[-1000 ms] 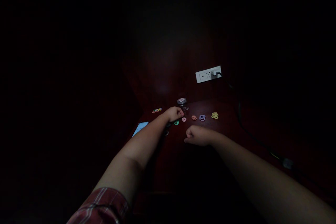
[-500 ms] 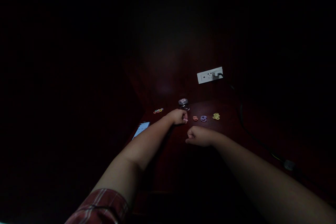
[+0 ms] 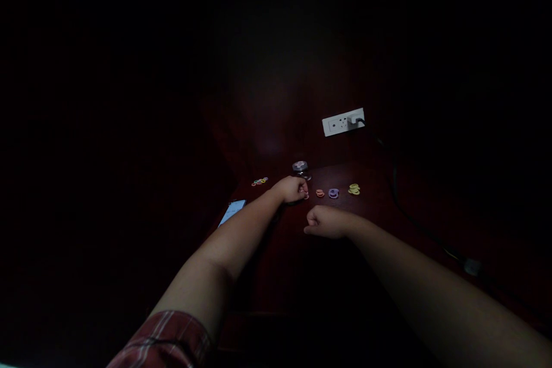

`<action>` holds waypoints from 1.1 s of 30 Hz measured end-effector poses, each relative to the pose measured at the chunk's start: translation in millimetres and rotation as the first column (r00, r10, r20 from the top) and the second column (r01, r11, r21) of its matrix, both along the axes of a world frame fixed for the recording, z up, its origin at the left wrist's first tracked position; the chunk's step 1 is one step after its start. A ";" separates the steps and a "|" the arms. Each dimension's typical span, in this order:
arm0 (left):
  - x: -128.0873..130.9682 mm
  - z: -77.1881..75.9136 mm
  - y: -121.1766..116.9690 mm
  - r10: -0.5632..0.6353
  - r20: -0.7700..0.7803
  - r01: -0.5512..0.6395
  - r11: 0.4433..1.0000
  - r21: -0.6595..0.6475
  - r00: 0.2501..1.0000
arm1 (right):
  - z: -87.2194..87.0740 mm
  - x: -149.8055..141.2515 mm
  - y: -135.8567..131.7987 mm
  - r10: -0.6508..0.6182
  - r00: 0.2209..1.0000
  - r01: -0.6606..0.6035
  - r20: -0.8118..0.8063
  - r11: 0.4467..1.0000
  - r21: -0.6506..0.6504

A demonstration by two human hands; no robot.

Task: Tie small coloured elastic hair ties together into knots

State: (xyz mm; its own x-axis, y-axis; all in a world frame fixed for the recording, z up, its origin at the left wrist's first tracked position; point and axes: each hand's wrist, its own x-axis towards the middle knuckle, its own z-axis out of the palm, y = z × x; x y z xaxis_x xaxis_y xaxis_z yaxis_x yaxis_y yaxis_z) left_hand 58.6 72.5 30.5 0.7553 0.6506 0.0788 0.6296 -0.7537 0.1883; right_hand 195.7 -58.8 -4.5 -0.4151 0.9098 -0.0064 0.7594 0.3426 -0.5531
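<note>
On the dark red table, my left hand [image 3: 292, 190] reaches down with its fingers pinched at a small pink hair tie [image 3: 306, 196]. Part of that band is covered by the fingertips. Nearer to me, my right hand [image 3: 326, 222] is curled closed just above or on the table; the inside of its fingers is hidden. To the right of my left hand lie small groups of bands in a row: orange hair ties [image 3: 319, 193], purple hair ties [image 3: 333, 193] and yellow hair ties [image 3: 354, 189].
A small clear jar [image 3: 301, 169] stands behind my left hand. Mixed coloured bands [image 3: 259, 181] lie at the far left, and a lit phone [image 3: 232, 211] is beside my left forearm. A wall socket [image 3: 344, 122] holds a plug, its cable [image 3: 395, 184] running down the right side.
My left fingers have shifted slightly over the pink hair tie, covering it differently. My right hand stays curled in about the same place. The whole view has moved a little.
</note>
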 end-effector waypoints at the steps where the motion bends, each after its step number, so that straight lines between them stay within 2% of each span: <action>1: -0.2 1.7 -1.0 0.002 0.000 -0.002 1.000 0.005 1.000 | 0.3 0.0 -0.2 0.000 1.000 0.000 0.000 1.000 0.001; 8: -0.6 10.1 -2.4 0.026 0.020 -0.027 0.998 0.048 0.999 | 1.7 0.1 -0.3 0.010 1.000 -0.010 0.001 1.000 -0.001; 16: 1.1 -2.4 -2.7 -0.001 -0.069 0.002 1.000 0.012 0.998 | 1.0 0.8 -0.1 0.015 1.000 -0.015 0.003 1.000 0.002; 24: -0.2 0.0 0.2 -0.015 -0.137 0.013 1.000 -0.014 0.990 | -1.0 1.5 0.4 0.019 1.000 -0.019 -0.005 1.000 0.006; 30: 4.5 -6.7 2.1 -0.003 -0.119 0.002 1.000 -0.008 0.993 | -0.8 1.6 0.0 0.009 1.000 -0.009 -0.012 1.000 0.001; 33: 4.0 -3.7 1.5 -0.004 -0.106 0.003 1.000 -0.002 0.994 | -0.8 1.6 0.4 0.002 1.000 -0.002 -0.009 1.000 -0.009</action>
State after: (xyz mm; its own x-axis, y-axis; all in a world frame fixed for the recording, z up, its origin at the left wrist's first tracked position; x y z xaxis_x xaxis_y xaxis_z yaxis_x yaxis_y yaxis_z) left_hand 62.6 74.0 26.8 0.7616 0.6481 -0.0030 0.6435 -0.7556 0.1225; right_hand 197.3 -58.4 -5.3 -0.4168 0.9090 -0.0111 0.7539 0.3388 -0.5630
